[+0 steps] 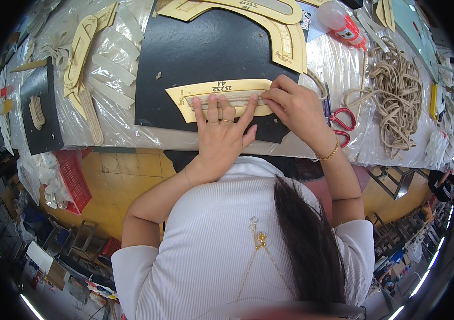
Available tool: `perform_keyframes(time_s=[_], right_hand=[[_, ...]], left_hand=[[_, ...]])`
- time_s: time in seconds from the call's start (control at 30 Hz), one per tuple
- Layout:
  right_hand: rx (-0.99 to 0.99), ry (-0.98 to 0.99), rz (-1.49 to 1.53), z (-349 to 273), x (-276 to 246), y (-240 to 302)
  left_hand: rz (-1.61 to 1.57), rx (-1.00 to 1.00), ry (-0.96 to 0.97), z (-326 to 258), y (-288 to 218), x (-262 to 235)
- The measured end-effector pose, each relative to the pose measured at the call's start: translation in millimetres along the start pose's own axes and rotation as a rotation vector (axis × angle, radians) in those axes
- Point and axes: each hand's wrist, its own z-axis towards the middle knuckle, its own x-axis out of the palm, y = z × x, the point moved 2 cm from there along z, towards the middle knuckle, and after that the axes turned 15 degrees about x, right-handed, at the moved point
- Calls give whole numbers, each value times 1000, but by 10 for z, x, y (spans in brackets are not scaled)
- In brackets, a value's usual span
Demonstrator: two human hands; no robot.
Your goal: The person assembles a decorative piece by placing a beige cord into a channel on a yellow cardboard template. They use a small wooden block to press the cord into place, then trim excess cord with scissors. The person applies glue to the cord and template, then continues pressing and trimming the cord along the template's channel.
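A pale yellow pattern template (pixel 181 92) with a long slot lies on a black board (pixel 184 53). Beige cord (pixel 243 100) runs in rows along that slot. My left hand (pixel 219 136) lies over the template, fingers spread, its fingertips pressing on the cord rows. At the slot's right end my right hand (pixel 296 104) pinches the cord, thumb and forefinger together; the exact grip is partly hidden. More cord curves out beyond the right hand toward a tangled beige cord pile (pixel 397 96). Red-handled scissors (pixel 344 118) lie just right of my right hand.
A curved yellow template (pixel 288 50) covers the board's far edge. At the far right lies a red-and-white squeeze bottle (pixel 344 29). Leftward are another template (pixel 80 53), pale strips (pixel 112 69) and a smaller black board (pixel 40 117). A red basket (pixel 74 178) stands below the table edge.
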Motion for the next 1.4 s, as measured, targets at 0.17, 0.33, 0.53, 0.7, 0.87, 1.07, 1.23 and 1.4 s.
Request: perform_keyframes(time_s=[0.17, 0.33, 0.53, 0.7, 0.87, 1.07, 1.23, 1.4], right_hand=[[-3, 0, 9, 7, 7, -3], [-2, 5, 16, 11, 0, -4], [6, 13, 5, 12, -6, 5], [6, 16, 4, 6, -12, -3], [15, 21, 16, 16, -13, 5], [35, 8, 49, 31, -13, 48], [37, 14, 51, 36, -25, 60], [35, 18, 46, 40, -26, 61]], left_hand=[[-4, -3, 6, 6, -3, -5], [0, -4, 20, 3, -6, -6], [4, -2, 11, 1, -9, 5], [-1, 2, -6, 2, -16, 16], [-11, -16, -20, 5, -22, 10], [-38, -23, -46, 12, -29, -8], [-29, -26, -16, 11, -37, -13], [-46, -19, 32, -2, -34, -33]])
